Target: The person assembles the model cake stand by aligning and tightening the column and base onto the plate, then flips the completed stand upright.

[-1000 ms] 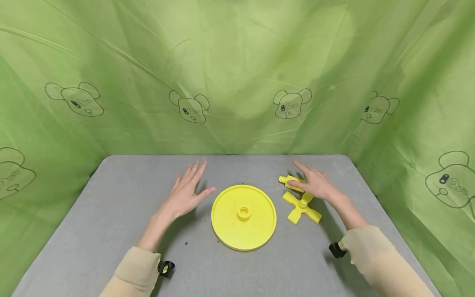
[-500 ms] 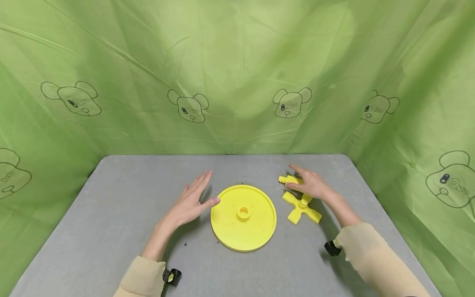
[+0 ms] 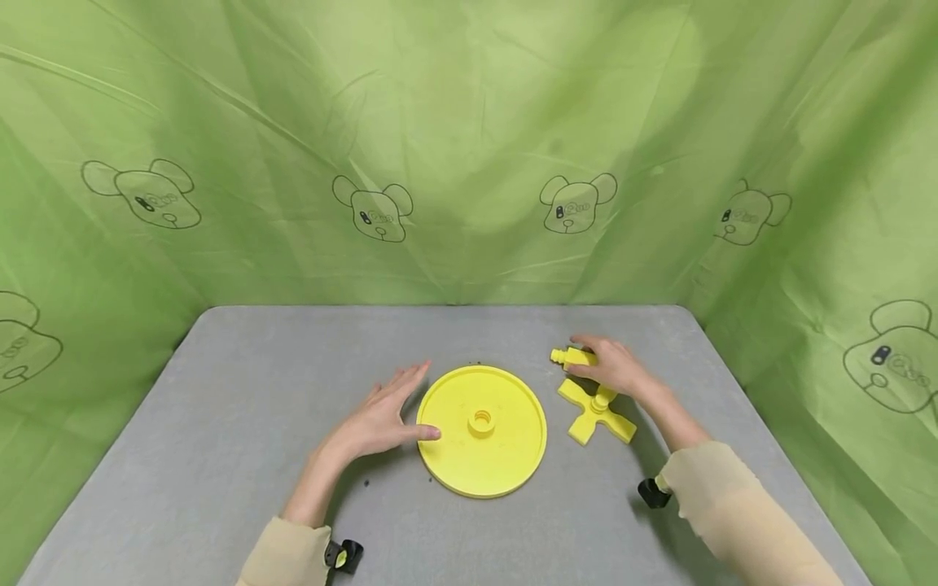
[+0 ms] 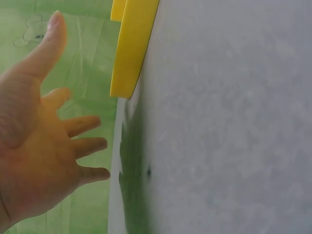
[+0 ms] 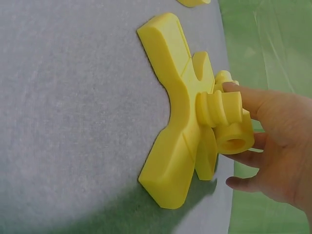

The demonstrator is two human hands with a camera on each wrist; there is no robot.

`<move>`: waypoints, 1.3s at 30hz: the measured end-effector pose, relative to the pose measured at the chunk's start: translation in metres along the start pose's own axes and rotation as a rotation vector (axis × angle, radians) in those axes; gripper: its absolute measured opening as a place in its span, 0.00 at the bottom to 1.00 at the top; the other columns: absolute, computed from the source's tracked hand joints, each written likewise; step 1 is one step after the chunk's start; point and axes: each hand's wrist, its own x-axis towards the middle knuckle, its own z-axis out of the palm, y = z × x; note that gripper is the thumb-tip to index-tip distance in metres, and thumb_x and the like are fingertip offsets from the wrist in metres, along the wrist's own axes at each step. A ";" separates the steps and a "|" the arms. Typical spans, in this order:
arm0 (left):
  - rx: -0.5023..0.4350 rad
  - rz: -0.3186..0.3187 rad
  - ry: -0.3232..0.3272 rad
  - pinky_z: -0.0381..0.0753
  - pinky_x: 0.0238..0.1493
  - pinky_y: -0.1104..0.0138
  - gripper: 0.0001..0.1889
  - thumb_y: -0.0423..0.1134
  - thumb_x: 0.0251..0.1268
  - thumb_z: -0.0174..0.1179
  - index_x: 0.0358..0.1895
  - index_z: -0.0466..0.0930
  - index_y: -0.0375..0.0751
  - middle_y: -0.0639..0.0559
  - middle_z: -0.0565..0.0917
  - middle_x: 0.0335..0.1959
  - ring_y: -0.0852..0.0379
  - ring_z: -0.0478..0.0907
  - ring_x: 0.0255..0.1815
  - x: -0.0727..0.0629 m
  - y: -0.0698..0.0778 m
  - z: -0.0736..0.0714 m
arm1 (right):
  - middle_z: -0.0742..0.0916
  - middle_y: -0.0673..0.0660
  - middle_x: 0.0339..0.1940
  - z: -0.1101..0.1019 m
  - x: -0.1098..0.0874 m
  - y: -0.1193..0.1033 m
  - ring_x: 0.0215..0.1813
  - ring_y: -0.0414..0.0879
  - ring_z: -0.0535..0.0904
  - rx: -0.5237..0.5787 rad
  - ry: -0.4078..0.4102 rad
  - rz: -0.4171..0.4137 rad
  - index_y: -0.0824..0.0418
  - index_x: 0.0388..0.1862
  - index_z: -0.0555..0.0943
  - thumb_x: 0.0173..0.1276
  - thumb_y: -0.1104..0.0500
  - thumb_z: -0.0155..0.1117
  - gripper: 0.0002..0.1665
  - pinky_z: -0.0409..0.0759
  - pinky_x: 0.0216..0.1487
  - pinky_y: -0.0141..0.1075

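A round yellow disc (image 3: 479, 472) with a raised rim and a threaded centre socket lies on the grey table. At its left edge is my left hand (image 3: 377, 423), fingers extended and thumb over the rim; in the left wrist view the disc's edge (image 4: 131, 53) stands apart from the fingers. To the right lies a yellow four-armed cross base (image 3: 583, 425) with a threaded stub in its middle. Behind it lies a yellow post (image 3: 579, 357) with a threaded end. My right hand (image 3: 615, 366) straddles this post, thumb on the near side, fingers beyond; firm contact is unclear.
The grey table (image 3: 220, 456) has rounded back corners and a few dark specks. Green curtains (image 3: 469, 163) with bear-head drawings hang behind and on both sides. A black wrist camera (image 3: 655, 493) is worn on the right sleeve.
My left hand has moved toward me and right, bringing the thumb over the disc's rim. My right hand has lowered around the post, its fingers drawing nearer. The yellow parts stay in place.
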 end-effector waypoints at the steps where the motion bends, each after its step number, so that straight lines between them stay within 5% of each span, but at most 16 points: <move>1: 0.001 -0.002 -0.011 0.41 0.84 0.34 0.58 0.66 0.56 0.71 0.85 0.44 0.63 0.48 0.53 0.86 0.40 0.45 0.87 -0.001 0.000 0.000 | 0.79 0.68 0.72 0.000 -0.001 0.000 0.70 0.66 0.77 0.003 -0.003 0.005 0.63 0.77 0.70 0.72 0.45 0.68 0.41 0.78 0.67 0.63; 22: 0.038 0.019 -0.088 0.45 0.83 0.33 0.55 0.60 0.53 0.76 0.81 0.60 0.45 0.37 0.61 0.82 0.33 0.49 0.85 -0.005 -0.003 0.009 | 0.83 0.69 0.67 -0.003 -0.008 -0.001 0.67 0.67 0.79 -0.004 0.026 0.011 0.67 0.69 0.77 0.71 0.52 0.71 0.33 0.79 0.66 0.62; 34: 0.068 0.015 -0.103 0.46 0.83 0.34 0.55 0.59 0.53 0.77 0.81 0.59 0.42 0.39 0.61 0.83 0.34 0.49 0.86 -0.009 -0.003 0.008 | 0.83 0.69 0.67 -0.014 -0.015 -0.011 0.69 0.70 0.76 0.015 0.088 -0.001 0.66 0.69 0.78 0.71 0.54 0.70 0.31 0.76 0.68 0.65; 39: 0.067 0.012 -0.109 0.45 0.83 0.33 0.54 0.58 0.55 0.76 0.81 0.58 0.40 0.38 0.60 0.83 0.33 0.49 0.85 -0.011 -0.001 0.006 | 0.86 0.67 0.62 -0.018 -0.018 -0.015 0.59 0.63 0.82 0.019 0.133 -0.020 0.63 0.66 0.81 0.70 0.53 0.72 0.29 0.81 0.54 0.55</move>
